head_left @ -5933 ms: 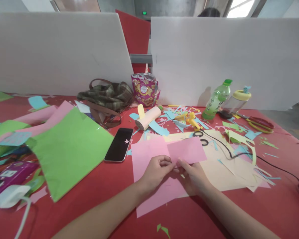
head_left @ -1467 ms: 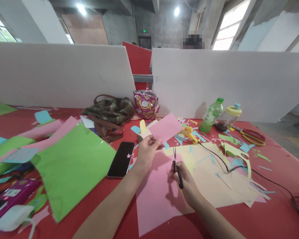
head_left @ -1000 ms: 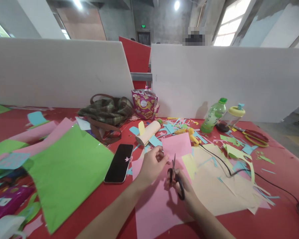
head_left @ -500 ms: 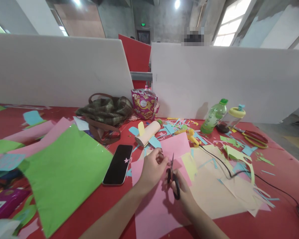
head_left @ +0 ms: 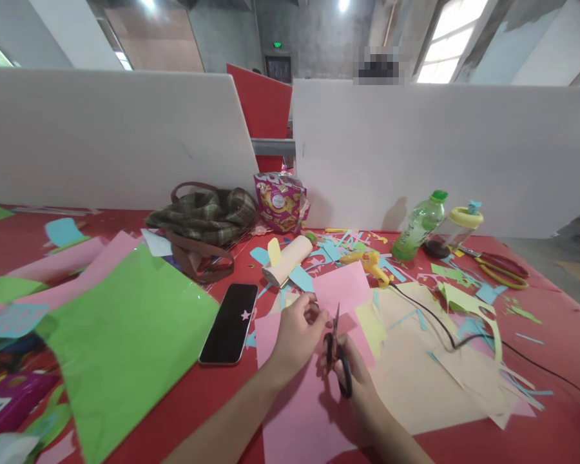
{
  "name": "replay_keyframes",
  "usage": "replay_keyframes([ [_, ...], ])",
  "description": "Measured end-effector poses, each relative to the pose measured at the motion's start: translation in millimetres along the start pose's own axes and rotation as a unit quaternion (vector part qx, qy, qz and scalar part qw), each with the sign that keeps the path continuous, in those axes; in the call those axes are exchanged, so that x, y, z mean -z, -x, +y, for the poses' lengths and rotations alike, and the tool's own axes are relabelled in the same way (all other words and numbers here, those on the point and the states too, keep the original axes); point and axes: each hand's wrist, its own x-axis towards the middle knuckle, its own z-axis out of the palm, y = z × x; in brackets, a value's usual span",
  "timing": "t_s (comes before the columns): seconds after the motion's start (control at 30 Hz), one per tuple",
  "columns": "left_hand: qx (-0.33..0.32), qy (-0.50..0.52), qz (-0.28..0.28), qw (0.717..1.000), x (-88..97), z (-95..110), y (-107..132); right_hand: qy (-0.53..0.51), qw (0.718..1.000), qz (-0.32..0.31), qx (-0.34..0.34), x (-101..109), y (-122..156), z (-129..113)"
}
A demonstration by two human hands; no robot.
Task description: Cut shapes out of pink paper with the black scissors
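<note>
While left fingers (head_left: 318, 321) (curled) pinch paper (head_left: 343, 285), right fingers (head_left: 352, 350) grip scissors (head_left: 335, 339).

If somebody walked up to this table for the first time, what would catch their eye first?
Probably the big bright green sheet, spread on the left side of the red table. Next, front and center, the black-handled scissors in the right hand, beside the small pink sheet that the left hand pinches. Behind them, a purple snack bag stands near the white partitions.
</note>
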Motion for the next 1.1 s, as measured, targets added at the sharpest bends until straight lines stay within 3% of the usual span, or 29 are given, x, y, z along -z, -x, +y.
replay_keyframes([
  [0.67, 0.014, 0.033, 0.035, 0.999, -9.0, 5.4, 6.4, -0.015, 1.000, 0.025, 0.000, 0.5, 2.0, -0.3],
  [1.1, 0.018, 0.045, 0.027, 0.998, -8.7, 8.1, 5.9, -0.043, 0.998, 0.043, -0.010, -1.0, 1.2, 2.7],
])
